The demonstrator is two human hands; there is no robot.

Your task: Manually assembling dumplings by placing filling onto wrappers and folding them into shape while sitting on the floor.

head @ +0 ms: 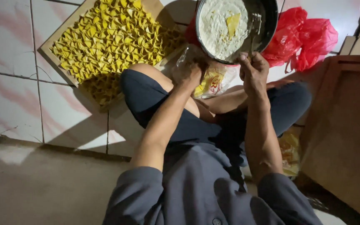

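Observation:
I sit cross-legged on a tiled floor. My left hand [191, 76] reaches into a clear plastic bag [213, 81] of yellow wrappers lying on my leg, fingers closed inside it; what it grips is hidden. My right hand [253, 71] is at the near rim of a dark round pan [267, 29], fingertips pinched together; whether they hold anything is unclear. The pan holds white filling with a yellow wrapper [233, 23] lying on it and a metal utensil [256, 21].
A wooden board [46, 48] at upper left is piled with several folded yellow dumplings [109, 37]. A red plastic bag [303, 37] lies beyond the pan. A brown wooden board [342, 129] stands at right. More yellow wrappers in plastic [289, 152] lie by my right knee.

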